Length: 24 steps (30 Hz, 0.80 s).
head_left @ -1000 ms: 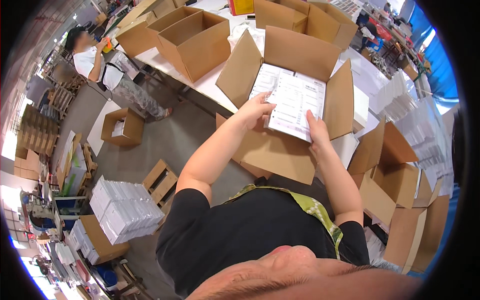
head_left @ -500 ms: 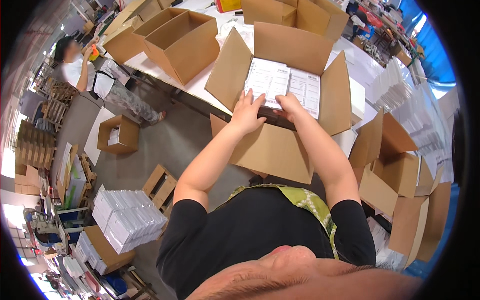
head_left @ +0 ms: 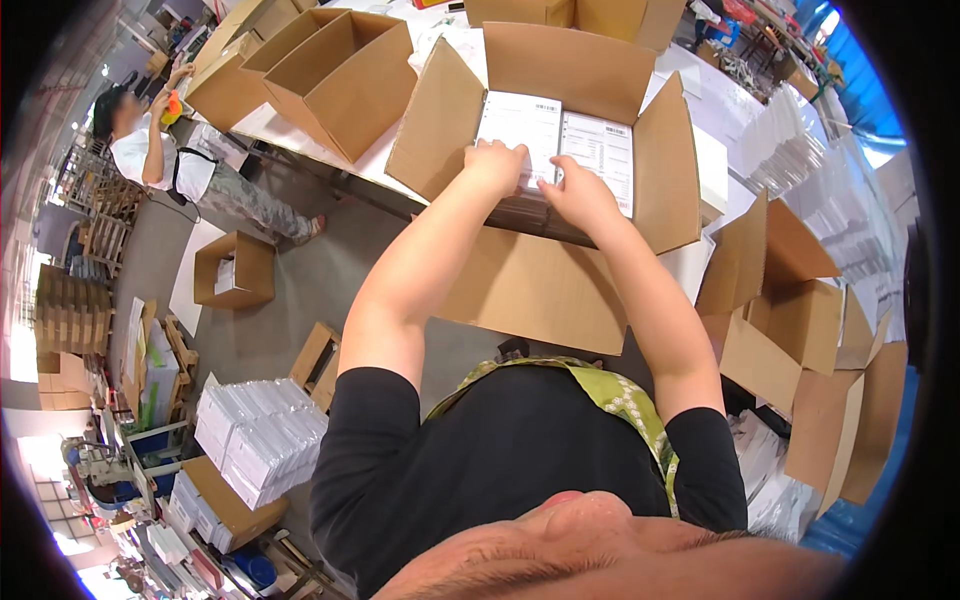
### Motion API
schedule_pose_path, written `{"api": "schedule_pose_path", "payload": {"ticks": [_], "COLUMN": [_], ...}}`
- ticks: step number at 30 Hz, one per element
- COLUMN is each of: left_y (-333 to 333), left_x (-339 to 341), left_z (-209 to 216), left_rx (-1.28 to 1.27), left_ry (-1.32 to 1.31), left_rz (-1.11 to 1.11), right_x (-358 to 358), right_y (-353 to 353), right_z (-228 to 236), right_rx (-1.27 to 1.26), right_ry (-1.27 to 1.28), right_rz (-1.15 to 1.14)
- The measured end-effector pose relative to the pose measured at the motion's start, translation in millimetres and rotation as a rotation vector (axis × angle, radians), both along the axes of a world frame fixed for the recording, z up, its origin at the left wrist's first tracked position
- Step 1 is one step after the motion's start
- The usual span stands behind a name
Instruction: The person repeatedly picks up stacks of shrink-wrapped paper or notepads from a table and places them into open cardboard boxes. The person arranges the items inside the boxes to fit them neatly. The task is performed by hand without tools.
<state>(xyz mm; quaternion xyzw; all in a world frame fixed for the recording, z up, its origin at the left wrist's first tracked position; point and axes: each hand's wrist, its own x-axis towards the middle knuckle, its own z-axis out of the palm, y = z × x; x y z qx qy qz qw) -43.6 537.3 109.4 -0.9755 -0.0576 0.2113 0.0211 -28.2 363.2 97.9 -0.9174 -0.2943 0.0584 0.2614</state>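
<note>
An open cardboard box (head_left: 570, 55) sits on the table with its flaps spread out. Two stacks of white printed packs lie side by side in it: a left stack (head_left: 518, 118) and a right stack (head_left: 603, 150). My left hand (head_left: 495, 168) has its fingers bent over the near left part of the left stack, gripping it there. My right hand (head_left: 583, 195) is at the near edge where the stacks meet, thumb and forefinger apart, the other fingers partly hidden. The near flap (head_left: 540, 285) hangs down below my forearms.
Further open cardboard boxes stand on the table at left (head_left: 345, 85) and low at right (head_left: 765, 300). White stacks (head_left: 775, 135) are piled on the right. A wrapped stack (head_left: 262, 440) and a small box (head_left: 234, 270) are at left, where another person (head_left: 160, 150) stands.
My left hand's fingers, spread flat before, are now bent over the left stack. My right hand's thumb and forefinger have parted. The whole view has shifted slightly.
</note>
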Motion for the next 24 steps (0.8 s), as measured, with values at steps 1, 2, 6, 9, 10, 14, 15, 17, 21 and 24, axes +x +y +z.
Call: {"api": "schedule_pose_path", "payload": {"ticks": [1, 2, 6, 9, 10, 14, 15, 17, 21, 24], "left_y": [-0.7, -2.9, -7.9, 14.2, 22.9, 34.4, 32.7, 33.0, 22.6, 26.1], "left_x": [-0.2, -0.3, 34.9, 79.7, 93.2, 143.9, 146.0, 141.8, 111.6, 82.0], "left_z": [4.7, 10.1, 13.5, 8.3, 9.9, 37.6, 45.2, 64.0, 85.9, 67.7], "left_rx": [-0.008, -0.018, -0.125, -0.106, -0.078, 0.088, 0.097, 0.122, 0.268, 0.191], "left_ry": [-0.047, -0.096, -0.115, -0.386, -0.591, -0.994, -0.888, -0.671, -0.535, -0.624], "left_rz": [-0.015, -0.032, -0.021, 0.041, 0.034, -0.115, -0.094, -0.042, -0.183, -0.273], "right_x": [-17.7, -34.6, -83.5, -100.3, -105.0, -117.7, -119.3, -119.8, -119.6, -120.5], "right_y": [-7.3, -17.2, -65.1, -98.2, -107.3, -130.4, -136.7, -150.6, -186.0, -207.0], "right_z": [19.2, 35.6, 73.4, 109.4, 117.1, 114.5, 112.0, 105.2, 96.7, 94.6], "right_rx": [0.031, 0.06, 0.187, 0.237, 0.258, 0.306, 0.273, 0.21, 0.269, 0.348], "right_ry": [0.088, 0.174, 0.11, 0.098, 0.075, -0.075, -0.077, -0.076, 0.013, 0.116], "right_rz": [0.051, 0.1, 0.365, 0.44, 0.45, 0.505, 0.511, 0.535, 0.419, 0.325]}}
